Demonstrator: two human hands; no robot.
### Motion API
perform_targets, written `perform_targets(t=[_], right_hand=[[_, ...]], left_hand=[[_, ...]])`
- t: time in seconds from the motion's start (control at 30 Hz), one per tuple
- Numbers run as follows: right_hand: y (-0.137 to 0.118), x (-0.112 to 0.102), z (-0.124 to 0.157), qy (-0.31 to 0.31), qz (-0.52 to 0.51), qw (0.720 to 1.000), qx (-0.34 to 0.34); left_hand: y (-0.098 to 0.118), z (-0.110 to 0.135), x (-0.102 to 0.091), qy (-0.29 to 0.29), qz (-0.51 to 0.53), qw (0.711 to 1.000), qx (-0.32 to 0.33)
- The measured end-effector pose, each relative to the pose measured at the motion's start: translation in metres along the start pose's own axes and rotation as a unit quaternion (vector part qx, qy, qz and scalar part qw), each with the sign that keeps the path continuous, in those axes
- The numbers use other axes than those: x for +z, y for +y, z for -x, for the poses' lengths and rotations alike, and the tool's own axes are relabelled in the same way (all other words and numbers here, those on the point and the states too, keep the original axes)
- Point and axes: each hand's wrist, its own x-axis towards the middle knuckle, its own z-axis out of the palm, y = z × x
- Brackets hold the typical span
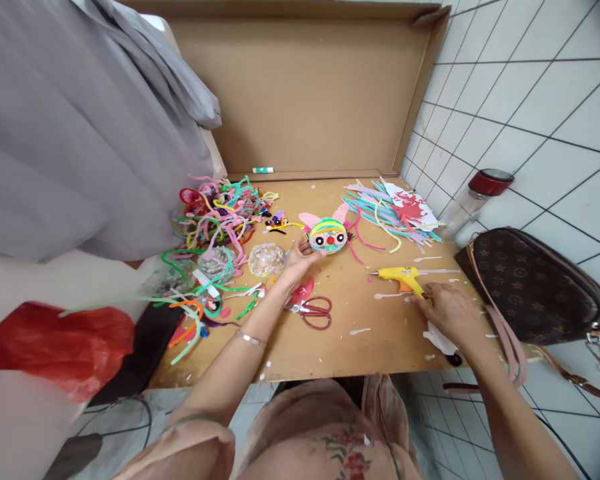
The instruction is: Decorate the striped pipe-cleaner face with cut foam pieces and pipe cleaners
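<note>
My left hand [298, 258] holds the lower left edge of a striped pipe-cleaner face [329, 235] with pink ears, black eyes and a red nose, which rests on the cardboard sheet [360, 347]. My right hand [446, 312] lies on the cardboard with its fingers touching the handle of a yellow glue gun [399, 275]. Whether those fingers grip the handle is unclear. Red-handled scissors [314, 311] lie between my two arms.
A tangle of coloured pipe cleaners [213, 223] covers the left side, with two clear plastic balls [266, 259] beside it. Straight pipe cleaners and red-and-white paper [405, 210] lie at the back right. A brown handbag [530, 287] and a red-lidded jar [473, 197] sit to the right. Grey cloth hangs left.
</note>
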Motion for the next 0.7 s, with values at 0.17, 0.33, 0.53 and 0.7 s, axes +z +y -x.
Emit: perform_targets(t=[0.17, 0.33, 0.53, 0.7], right_hand=[[-0.008, 0.019, -0.007, 0.032, -0.030, 0.999, -0.014], [-0.019, 0.024, -0.018, 0.059, -0.060, 0.996, 0.008], [-0.028, 0.022, -0.033, 0.055, -0.067, 0.996, 0.023], [-0.035, -0.001, -0.032, 0.105, -0.066, 0.992, 0.017]], left_hand=[[-0.003, -0.004, 0.013, -0.017, 0.031, 0.999, 0.019], [-0.008, -0.008, 0.017, -0.038, 0.035, 0.997, 0.055], [-0.012, -0.014, 0.017, -0.024, 0.026, 0.998, 0.055], [-0.016, -0.015, 0.017, -0.002, 0.027, 0.998, 0.050]])
